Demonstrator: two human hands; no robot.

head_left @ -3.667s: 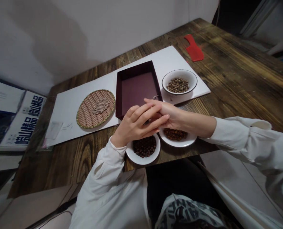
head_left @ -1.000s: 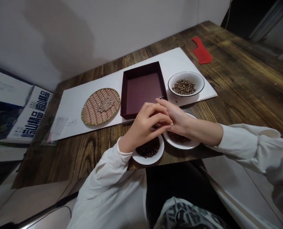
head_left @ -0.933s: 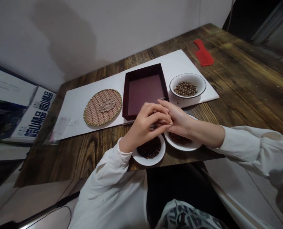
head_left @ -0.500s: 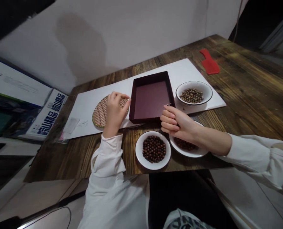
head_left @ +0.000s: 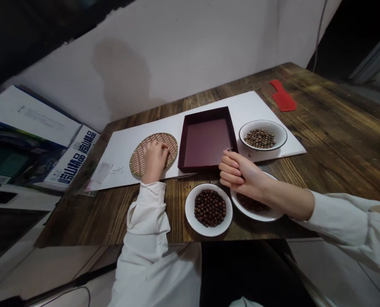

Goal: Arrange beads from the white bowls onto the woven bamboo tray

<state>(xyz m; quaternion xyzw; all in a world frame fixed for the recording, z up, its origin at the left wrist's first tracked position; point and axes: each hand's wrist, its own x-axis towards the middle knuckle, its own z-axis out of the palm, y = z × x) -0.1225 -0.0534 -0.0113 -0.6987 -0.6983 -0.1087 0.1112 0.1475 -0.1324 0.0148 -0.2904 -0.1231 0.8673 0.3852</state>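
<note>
My left hand (head_left: 154, 160) is over the round woven bamboo tray (head_left: 137, 158), its fingers bent down and drawn together. Anything between those fingertips is too small or hidden to make out. My right hand (head_left: 239, 172) is closed, thumb against the forefinger, by the near right corner of the dark red box (head_left: 205, 140). A tiny pale speck shows at its fingertips; its kind is unclear. Below that hand lies a white dish (head_left: 266, 215) of dark beads, partly covered by the wrist. Beside it stands another white dish (head_left: 191, 224) holding dark brown round beads (head_left: 210, 208).
A white bowl (head_left: 281, 140) of lighter brown beads stands on the white board (head_left: 250, 100), right of the box. Behind it lies a red comb-like tool (head_left: 283, 98). A small clear plastic bag (head_left: 100, 172) is at the left; printed boxes (head_left: 71, 164) stand beyond the table's left edge.
My left hand has moved from beside the box down over the woven tray, its fingers now lowered. My right hand keeps its closed pose. The view has tilted slightly upward.
</note>
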